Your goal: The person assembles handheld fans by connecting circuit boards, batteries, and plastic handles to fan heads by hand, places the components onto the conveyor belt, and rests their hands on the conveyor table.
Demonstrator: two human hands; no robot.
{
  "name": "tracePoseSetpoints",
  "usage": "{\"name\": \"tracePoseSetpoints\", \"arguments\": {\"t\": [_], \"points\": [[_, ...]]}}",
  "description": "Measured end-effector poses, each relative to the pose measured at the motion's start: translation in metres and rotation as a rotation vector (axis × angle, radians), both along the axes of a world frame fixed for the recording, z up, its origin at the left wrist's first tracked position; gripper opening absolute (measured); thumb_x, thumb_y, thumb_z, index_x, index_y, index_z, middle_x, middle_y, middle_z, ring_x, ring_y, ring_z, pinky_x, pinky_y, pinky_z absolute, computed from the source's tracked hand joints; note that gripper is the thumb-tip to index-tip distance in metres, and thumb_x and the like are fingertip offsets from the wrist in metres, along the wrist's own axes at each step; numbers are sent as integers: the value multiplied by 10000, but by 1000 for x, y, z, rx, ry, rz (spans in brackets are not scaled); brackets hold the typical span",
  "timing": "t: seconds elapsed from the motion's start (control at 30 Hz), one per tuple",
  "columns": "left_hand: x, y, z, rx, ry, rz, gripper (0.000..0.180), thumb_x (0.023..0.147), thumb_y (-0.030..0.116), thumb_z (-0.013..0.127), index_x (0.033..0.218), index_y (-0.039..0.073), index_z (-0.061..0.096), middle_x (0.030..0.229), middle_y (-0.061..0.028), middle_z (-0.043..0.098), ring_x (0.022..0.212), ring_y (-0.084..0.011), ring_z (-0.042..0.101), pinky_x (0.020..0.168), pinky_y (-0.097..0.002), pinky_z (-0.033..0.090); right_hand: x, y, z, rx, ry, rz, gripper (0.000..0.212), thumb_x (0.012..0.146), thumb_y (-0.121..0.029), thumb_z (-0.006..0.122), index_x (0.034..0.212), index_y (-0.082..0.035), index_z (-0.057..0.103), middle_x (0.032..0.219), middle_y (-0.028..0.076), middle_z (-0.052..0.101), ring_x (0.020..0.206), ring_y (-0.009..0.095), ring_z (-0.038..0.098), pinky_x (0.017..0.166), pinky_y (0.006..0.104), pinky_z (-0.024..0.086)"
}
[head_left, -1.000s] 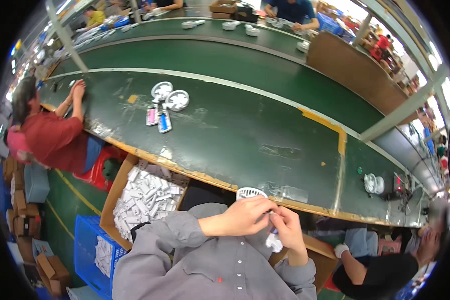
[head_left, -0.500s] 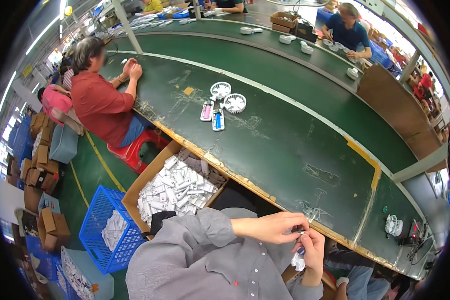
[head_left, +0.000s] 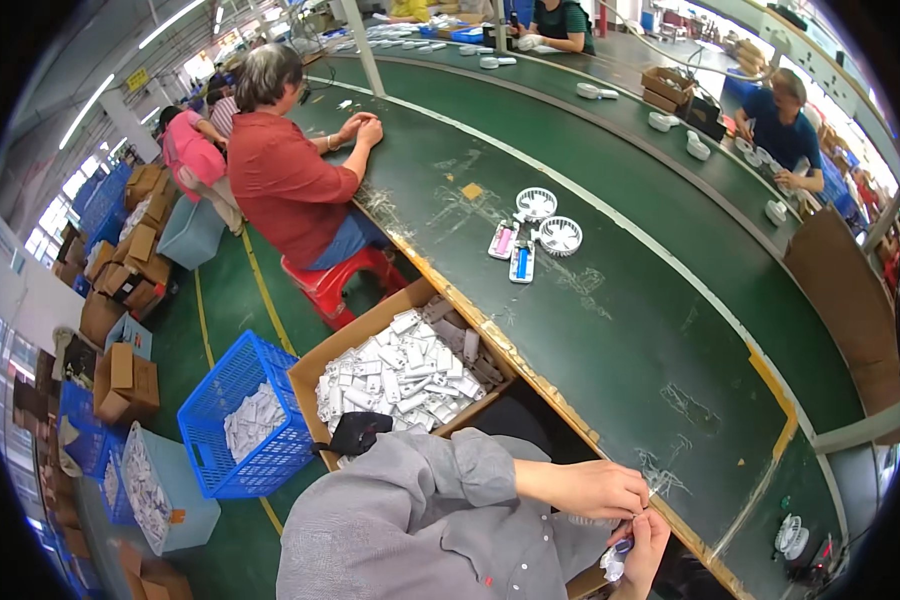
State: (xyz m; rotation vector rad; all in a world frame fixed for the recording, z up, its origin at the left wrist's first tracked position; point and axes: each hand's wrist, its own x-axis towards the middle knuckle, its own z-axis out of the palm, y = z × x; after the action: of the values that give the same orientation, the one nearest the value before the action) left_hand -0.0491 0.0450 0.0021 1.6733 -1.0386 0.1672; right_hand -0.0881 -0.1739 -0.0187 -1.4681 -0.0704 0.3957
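Note:
My left hand (head_left: 592,488) reaches over the table's near edge, its fingertips pinched together against those of my right hand (head_left: 648,548). What the left fingertips hold is hidden. Below them, the curled right fingers grip a small purple-and-white item (head_left: 618,556) with a crumpled white lower part; its kind cannot be made out. Farther up the table lie two white handheld fans with round grilles, one behind (head_left: 537,204) and one in front (head_left: 560,237). Their handles are opened, showing a pink cell (head_left: 504,240) and a blue cell (head_left: 521,262).
A cardboard box (head_left: 322,350) of white plastic casings stands at my left, beside a blue crate (head_left: 205,425) and a grey-blue tub (head_left: 192,522). A person in red (head_left: 295,180) sits along the table. Beyond runs a green conveyor (head_left: 670,205); another fan head (head_left: 791,537) lies at right.
My view has swung left, so the table, boxes and people appear farther right. Both hands stay together at the table edge, the right still gripping the purple-and-white item.

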Motion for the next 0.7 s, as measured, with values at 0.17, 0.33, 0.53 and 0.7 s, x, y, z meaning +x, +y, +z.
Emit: {"name": "tracePoseSetpoints", "arguments": {"t": [0.17, 0.33, 0.53, 0.7], "points": [[-1, -1, -3, 34, 14, 16, 96, 884, 78, 632, 941, 10, 596, 1024, -119, 595, 927, -296, 604, 769, -394, 506, -1, 8, 30, -189, 24, 64, 264, 998, -277, 562, 919, -36, 637, 679, -6, 615, 554, 46, 511, 503, 187, 354], [2, -6, 15, -39, 81, -173, 161, 881, 99, 633, 968, 6, 535, 982, -123, 550, 888, -323, 587, 744, -403, 490, -3, -5, 42, -173, 120, 92, 264, 982, -258, 571, 936, -10, 647, 707, 25, 629, 600, 84, 559, 537, 212, 397], [4, -3, 5, -62, 253, -241, 176, 883, 68, 641, 1039, 5, 589, 1029, -134, 601, 951, -320, 620, 797, -388, 511, -6, -6, 31, -1, 117, 84, 240, 934, -169, 561, 790, 11, 627, 620, 89, 650, 550, 121, 589, 513, 238, 426], [0, -3, 3, -30, 330, -179, 175, 898, 70, 643, 1056, -4, 633, 1070, -123, 656, 916, -297, 663, 780, -358, 536, -10, -3, 25, 66, 121, 95, 225, 940, -127, 540, 792, 13, 637, 655, 83, 673, 568, 104, 579, 541, 237, 427]]}}
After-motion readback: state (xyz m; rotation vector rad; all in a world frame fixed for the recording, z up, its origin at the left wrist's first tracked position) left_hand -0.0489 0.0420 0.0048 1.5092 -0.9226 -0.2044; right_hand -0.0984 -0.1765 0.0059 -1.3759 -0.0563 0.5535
